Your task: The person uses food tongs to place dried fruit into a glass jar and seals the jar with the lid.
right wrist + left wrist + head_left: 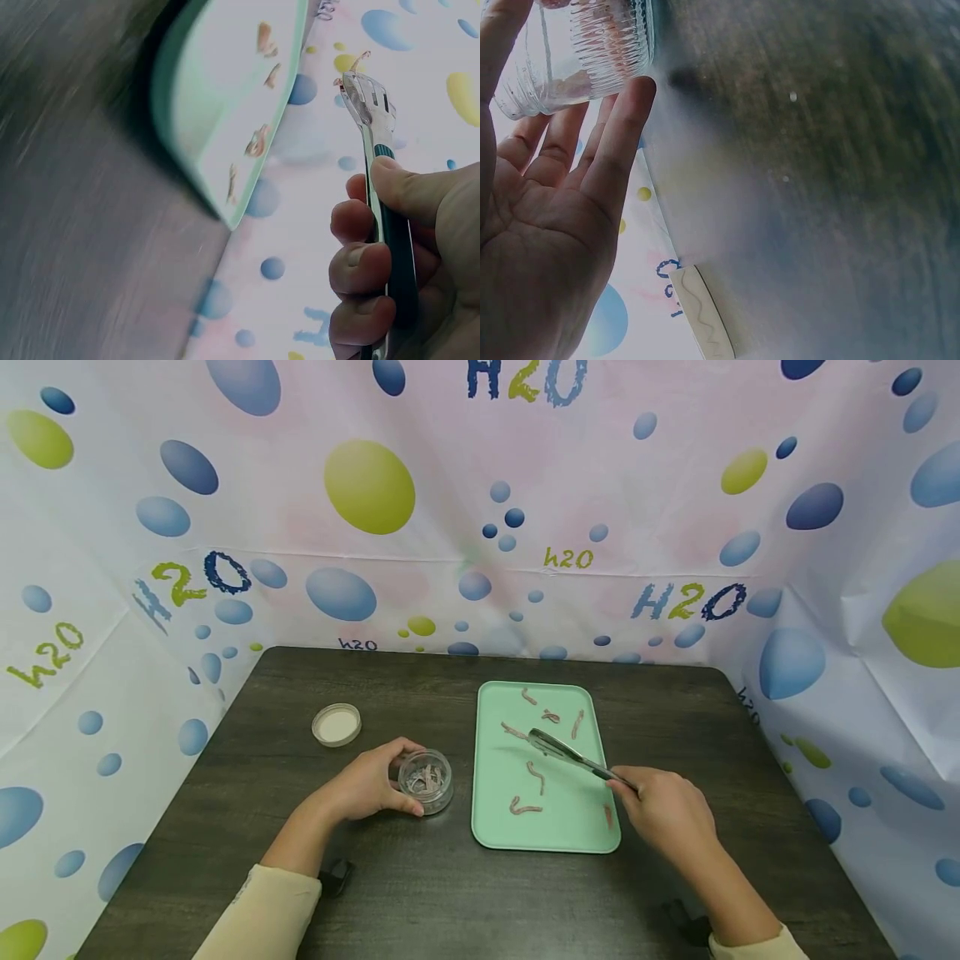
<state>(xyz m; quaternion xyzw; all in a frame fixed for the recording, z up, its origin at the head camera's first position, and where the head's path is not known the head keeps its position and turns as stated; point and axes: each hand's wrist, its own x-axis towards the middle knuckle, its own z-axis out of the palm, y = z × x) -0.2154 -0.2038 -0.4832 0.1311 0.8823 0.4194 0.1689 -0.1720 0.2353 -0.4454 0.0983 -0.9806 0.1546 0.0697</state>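
Note:
My left hand (371, 782) curls its thumb and fingers around a small clear glass jar (426, 783) standing left of the tray; several pale pinkish strips show inside it. In the left wrist view the ribbed jar wall (611, 49) shows close to the fingertips. With my right hand (667, 806) I grip dark-handled metal tongs (566, 748), their slotted head over the light green tray (498, 827). A thin pinkish worm-like strip (362, 60) is at the tongs' tips. Several more such strips (536, 777) lie scattered on the tray.
A round lid (336, 725) with a pale inside lies behind and left of the jar. Everything stands on a dark wood-grain table (405, 893). Behind it hangs a white sheet (450, 460) with blue and green bubbles. A dark strap piece (336, 877) sits by the left wrist.

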